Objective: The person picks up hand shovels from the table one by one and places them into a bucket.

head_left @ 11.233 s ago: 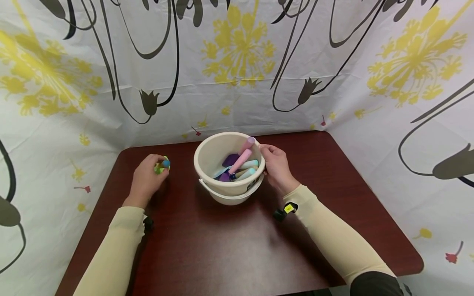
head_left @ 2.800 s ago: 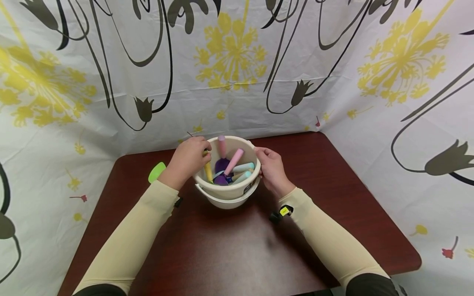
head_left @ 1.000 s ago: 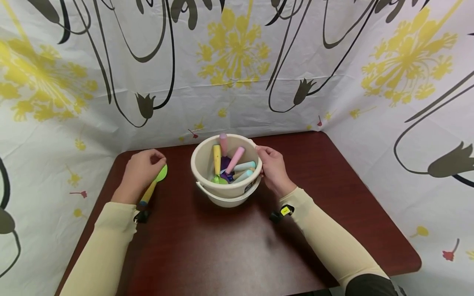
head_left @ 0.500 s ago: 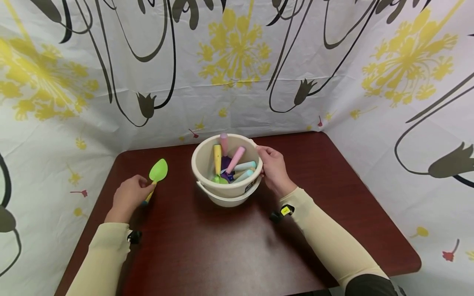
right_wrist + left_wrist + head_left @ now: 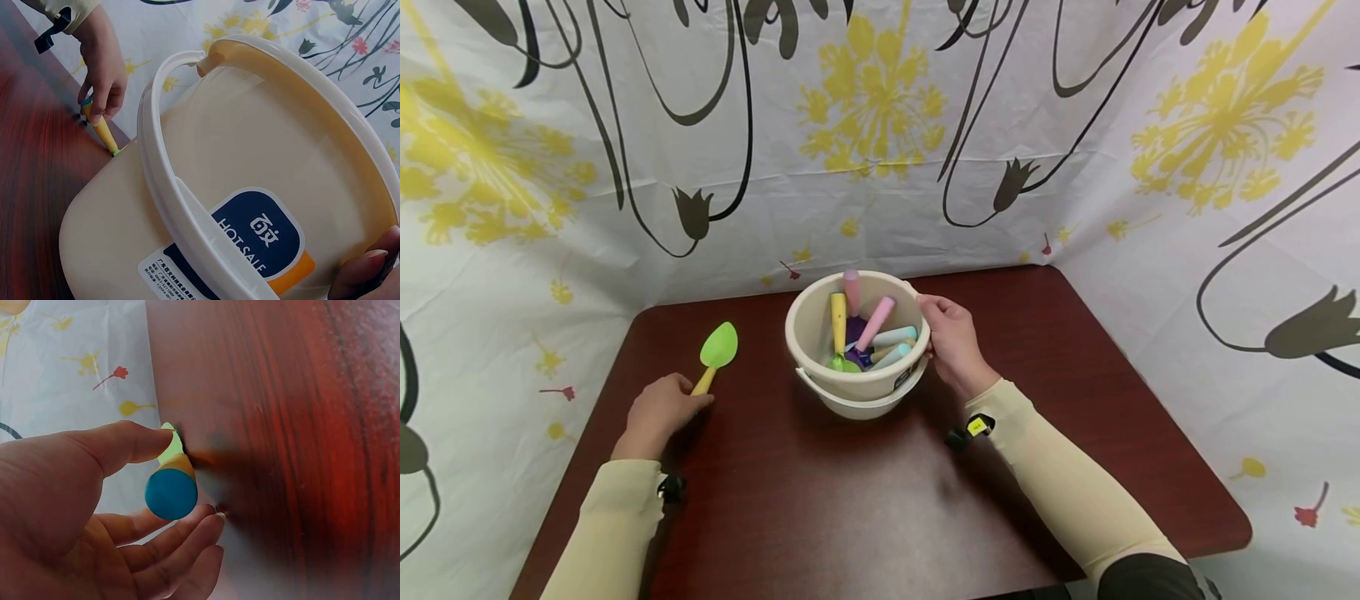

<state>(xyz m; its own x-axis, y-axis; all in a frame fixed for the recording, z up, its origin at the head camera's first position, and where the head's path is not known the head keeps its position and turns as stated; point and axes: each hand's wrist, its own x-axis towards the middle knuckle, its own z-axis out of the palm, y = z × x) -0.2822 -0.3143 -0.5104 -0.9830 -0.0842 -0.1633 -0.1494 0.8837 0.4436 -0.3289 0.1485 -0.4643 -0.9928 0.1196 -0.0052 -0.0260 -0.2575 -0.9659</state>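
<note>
Fingers of the left hand (image 5: 658,412) now pinch the handle end of the green spoon (image 5: 717,348), which has lifted slightly since half a second ago, its bowl ahead of the knuckles. Right hand (image 5: 950,342) stays curled round the rim of the bucket (image 5: 811,329) beside it.

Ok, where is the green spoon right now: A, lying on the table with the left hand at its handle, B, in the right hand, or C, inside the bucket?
A: the green spoon lies on the table, the left hand pinching its handle.
</note>
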